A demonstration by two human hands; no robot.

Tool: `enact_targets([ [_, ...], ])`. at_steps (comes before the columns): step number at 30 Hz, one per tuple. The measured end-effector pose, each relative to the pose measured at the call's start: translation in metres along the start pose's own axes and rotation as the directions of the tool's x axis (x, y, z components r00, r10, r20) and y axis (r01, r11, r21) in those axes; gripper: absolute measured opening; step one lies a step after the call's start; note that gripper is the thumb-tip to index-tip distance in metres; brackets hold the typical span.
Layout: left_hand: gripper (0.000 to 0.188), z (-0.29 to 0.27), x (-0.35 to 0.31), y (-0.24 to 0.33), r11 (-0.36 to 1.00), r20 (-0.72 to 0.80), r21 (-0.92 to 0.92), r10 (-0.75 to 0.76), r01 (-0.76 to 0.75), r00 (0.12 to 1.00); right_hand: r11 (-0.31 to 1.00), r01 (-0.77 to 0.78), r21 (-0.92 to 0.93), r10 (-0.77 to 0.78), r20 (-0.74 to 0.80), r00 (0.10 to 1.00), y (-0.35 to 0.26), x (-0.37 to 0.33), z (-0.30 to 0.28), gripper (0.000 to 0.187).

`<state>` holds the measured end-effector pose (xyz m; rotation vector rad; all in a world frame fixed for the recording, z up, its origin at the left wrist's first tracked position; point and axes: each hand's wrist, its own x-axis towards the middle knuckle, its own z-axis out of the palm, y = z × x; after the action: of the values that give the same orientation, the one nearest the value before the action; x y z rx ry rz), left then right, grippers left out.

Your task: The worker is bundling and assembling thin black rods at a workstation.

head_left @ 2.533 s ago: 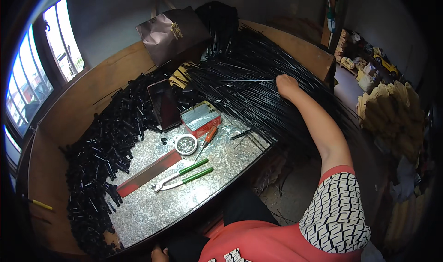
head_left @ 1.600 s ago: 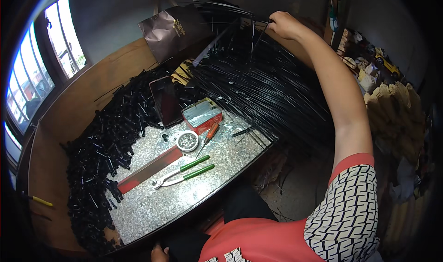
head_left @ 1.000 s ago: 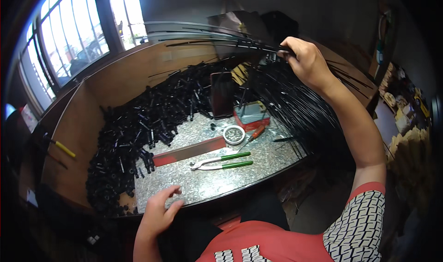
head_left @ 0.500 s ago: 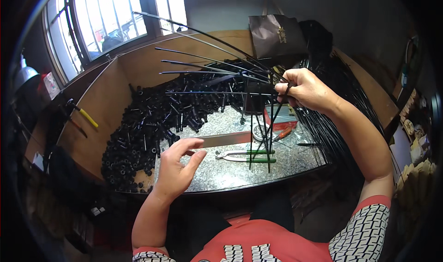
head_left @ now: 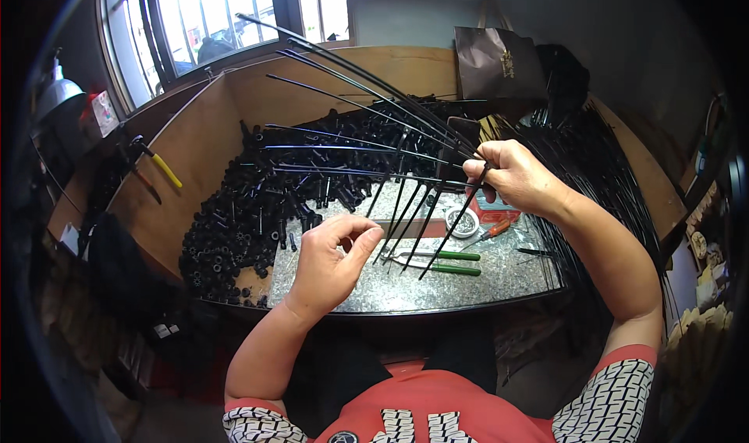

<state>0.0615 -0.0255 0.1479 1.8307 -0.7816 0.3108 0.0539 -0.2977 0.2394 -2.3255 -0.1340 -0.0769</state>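
My right hand (head_left: 515, 176) is closed around a fan of thin black hinged rods that look like umbrella ribs (head_left: 367, 86). Their long ends spread up and to the left, while several thinner struts hang down from them over the table. Left of those struts is my left hand (head_left: 331, 260), thumb and forefinger brought together in a pinch; whatever is between the tips is too small to make out. Beneath the struts lie pliers with green handles (head_left: 456, 269), on the speckled tabletop (head_left: 359, 293). A round white dish (head_left: 463, 221) sits just beyond the pliers.
Small black tubular parts (head_left: 234, 228) are heaped at the left and back, inside a wooden rim (head_left: 175, 170). Many long black rods (head_left: 605, 186) lie at the right. An orange-handled screwdriver (head_left: 496, 228) rests near the dish. A brown paper bag (head_left: 497, 65) stands behind.
My left hand has moved right toward the hanging struts, and its fingers have closed into a pinch. The struts now slant down and to the left. My right hand keeps its hold.
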Motion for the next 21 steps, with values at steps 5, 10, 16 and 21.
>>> enact_targets([
  [5,0.013,0.0,0.003,-0.006,0.998,-0.152,0.051,0.056,-0.048,0.987,0.999,-0.001,-0.048,0.001,0.016,1.0,0.003,0.0,0.0,0.034],
  [10,0.013,-0.014,0.005,-0.027,0.996,-0.261,0.042,-0.066,0.08,0.963,0.998,0.002,-0.068,0.0,0.027,1.0,0.001,-0.002,0.001,0.034],
  [16,0.092,-0.015,0.01,-0.06,0.953,-0.126,-0.071,-0.302,0.295,0.945,1.0,0.005,0.024,-0.006,0.068,0.998,-0.005,-0.002,0.008,0.031],
  [21,0.127,0.008,0.018,-0.042,0.984,0.003,-0.09,-0.152,0.152,0.988,0.963,0.123,-0.238,-0.102,0.097,0.99,-0.014,0.004,0.023,0.037],
])
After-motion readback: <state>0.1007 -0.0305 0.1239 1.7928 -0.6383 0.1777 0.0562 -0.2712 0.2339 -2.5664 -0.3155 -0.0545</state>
